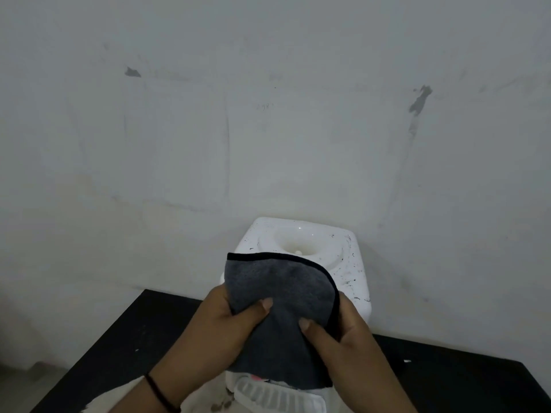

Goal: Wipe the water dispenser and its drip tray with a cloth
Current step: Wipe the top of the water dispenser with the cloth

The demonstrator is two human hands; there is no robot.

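Note:
A white water dispenser (325, 245) stands on a black table against the wall, its top dirty with dark specks around the round bottle well. In front of it I hold a grey cloth (280, 296) with a black hem, stretched between both hands. My left hand (220, 326) pinches the cloth's left side with the thumb on top. My right hand (343, 332) pinches its right side the same way. The cloth hides the dispenser's front and taps. Below the cloth the white ribbed drip tray (277, 397) shows at the bottom edge.
The black table (119, 338) reaches left and right of the dispenser. A stained white wall (268, 114) rises right behind it. A dark band sits on my left wrist (159, 393).

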